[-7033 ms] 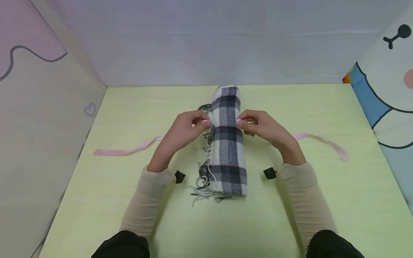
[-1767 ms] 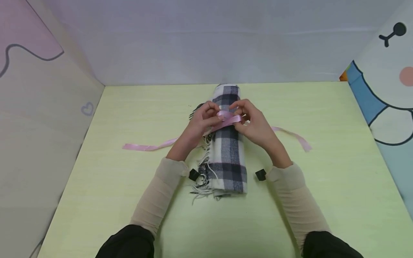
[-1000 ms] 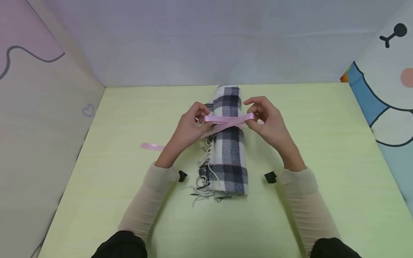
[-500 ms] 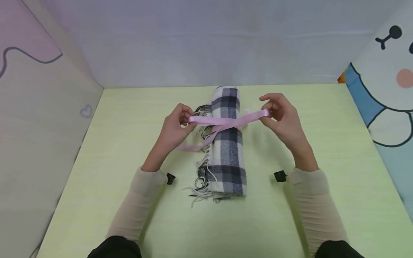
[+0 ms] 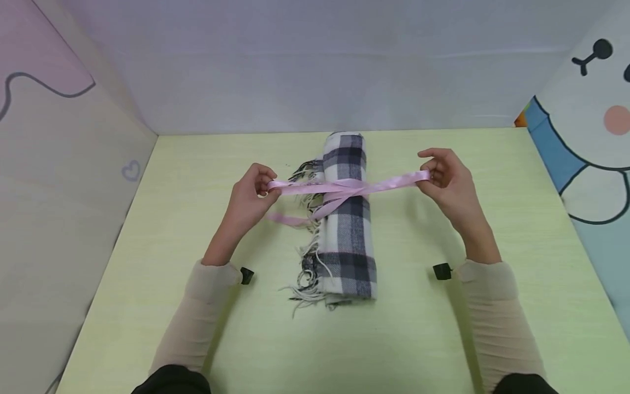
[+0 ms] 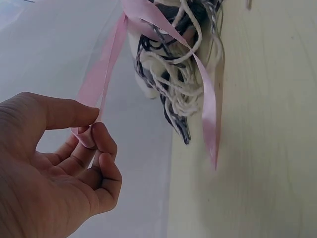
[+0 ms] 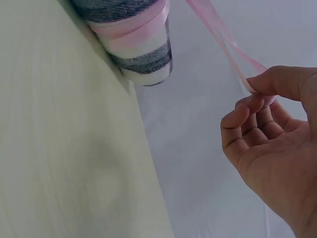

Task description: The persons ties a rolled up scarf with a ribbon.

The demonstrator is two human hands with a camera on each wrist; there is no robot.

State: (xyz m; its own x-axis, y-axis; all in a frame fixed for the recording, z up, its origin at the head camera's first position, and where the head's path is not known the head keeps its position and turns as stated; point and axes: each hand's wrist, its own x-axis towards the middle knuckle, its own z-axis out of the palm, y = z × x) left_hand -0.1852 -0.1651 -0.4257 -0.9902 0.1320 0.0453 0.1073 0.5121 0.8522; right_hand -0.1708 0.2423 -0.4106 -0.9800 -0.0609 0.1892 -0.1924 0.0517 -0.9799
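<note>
A rolled plaid scarf [image 5: 348, 235] in white, grey and dark blue lies lengthwise on the table, its fringe [image 5: 309, 276] along the left side. Pink ribbon [image 5: 346, 187] wraps its upper half and crosses on top. My left hand [image 5: 250, 198] pinches a ribbon loop between thumb and fingers, left of the roll. On the other side, my right hand [image 5: 450, 189] pinches a second loop, index finger raised. Both loops stretch nearly level, away from the crossing. A loose ribbon tail [image 6: 210, 114] hangs past the fringe in the left wrist view.
The pale yellow-green table [image 5: 305, 350] reaches back to a plain pale wall [image 5: 315, 82]. Printed panels stand at both sides, the right one with a cartoon figure [image 5: 598, 189]. A small black block [image 5: 442, 271] sits at the right cuff, another [image 5: 247, 275] at the left.
From close together over the scarf, my hands have moved apart, drawing the two ribbon loops outward. The crossing has tightened against the roll. The loose tail on the left has become shorter.
</note>
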